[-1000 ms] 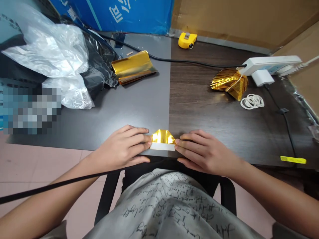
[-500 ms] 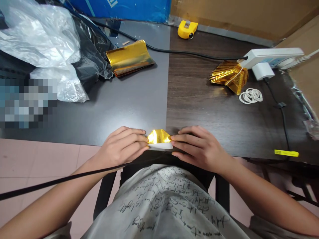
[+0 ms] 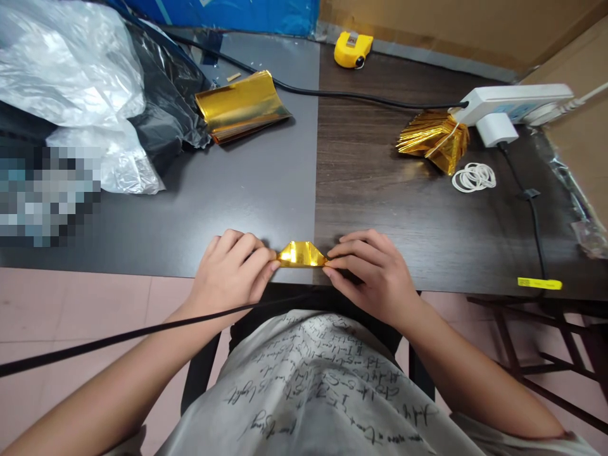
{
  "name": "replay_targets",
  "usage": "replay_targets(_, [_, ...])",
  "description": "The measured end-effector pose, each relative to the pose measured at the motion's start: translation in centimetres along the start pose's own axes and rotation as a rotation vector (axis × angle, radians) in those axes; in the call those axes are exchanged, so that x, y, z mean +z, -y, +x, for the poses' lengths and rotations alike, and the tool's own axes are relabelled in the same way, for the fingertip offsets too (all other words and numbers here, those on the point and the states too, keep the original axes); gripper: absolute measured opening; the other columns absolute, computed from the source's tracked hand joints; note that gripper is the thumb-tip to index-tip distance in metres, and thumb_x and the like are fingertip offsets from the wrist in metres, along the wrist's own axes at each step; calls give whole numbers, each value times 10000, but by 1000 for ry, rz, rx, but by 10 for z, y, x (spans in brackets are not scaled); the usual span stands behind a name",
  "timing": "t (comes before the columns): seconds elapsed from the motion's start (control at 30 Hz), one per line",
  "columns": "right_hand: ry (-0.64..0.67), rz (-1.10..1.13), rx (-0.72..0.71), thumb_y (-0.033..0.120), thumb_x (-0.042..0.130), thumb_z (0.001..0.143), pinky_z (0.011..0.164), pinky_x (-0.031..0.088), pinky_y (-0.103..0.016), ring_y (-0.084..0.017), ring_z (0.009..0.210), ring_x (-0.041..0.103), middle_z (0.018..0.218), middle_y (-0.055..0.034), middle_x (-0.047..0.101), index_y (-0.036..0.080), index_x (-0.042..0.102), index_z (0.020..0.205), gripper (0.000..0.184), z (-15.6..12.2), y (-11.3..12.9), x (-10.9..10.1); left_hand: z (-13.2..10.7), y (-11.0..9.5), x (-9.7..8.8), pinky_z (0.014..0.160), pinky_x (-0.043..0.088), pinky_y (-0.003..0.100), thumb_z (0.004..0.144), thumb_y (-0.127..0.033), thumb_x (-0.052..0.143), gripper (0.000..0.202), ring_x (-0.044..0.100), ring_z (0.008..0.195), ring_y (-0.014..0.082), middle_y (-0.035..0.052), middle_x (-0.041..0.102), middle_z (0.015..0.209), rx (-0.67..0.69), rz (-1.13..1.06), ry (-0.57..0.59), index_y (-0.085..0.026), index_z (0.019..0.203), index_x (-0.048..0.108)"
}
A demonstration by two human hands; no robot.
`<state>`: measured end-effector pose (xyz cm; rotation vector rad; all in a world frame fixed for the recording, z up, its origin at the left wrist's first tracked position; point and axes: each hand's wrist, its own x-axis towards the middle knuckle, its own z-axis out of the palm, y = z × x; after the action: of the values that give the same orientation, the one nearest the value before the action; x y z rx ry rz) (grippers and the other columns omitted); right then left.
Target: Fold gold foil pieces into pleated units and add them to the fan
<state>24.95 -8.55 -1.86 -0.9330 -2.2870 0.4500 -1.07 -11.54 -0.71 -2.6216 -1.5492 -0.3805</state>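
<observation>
At the desk's (image 3: 228, 212) near edge: your folded gold foil (image 3: 300, 254) was right there, between your hands.
Long axis: ran side to side, roughly along the edge.
Pointing: narrow flat top faced away from you, wide base toward you.
Left hand (image 3: 232, 267): you had the left tip pinched.
Right hand (image 3: 375, 273): yep, you pinched the other tip.
Farther back: a gold sheet stack (image 3: 243, 106) lay left.

The folded piece (image 3: 301, 254) looks glossy and metallic, the clear bag (image 3: 95, 69) crinkled plastic, the tabletop (image 3: 247, 183) smooth.
</observation>
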Motion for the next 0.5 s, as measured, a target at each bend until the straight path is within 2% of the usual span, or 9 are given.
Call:
replay_targets(0.27, [-111,30,176,174,720,857,831,531,-485,-281,1001,631,881,-52,732,202,671,820,67,-3,9,10,-2,-4,-2,715,343,353,937,-319,611,126,478,810,190,15,616,783,-134,-109,25,-236,843,607])
replay_targets(0.5, [-131,2,199,172,718,865,855,532,-497,-285,1011,629,882,-60,723,190,653,844,70,-6,12,12,1,-5,-3,711,306,353,959,-319,569,144,478,814,188,19,619,790,-167,-138,69,-237,845,602])
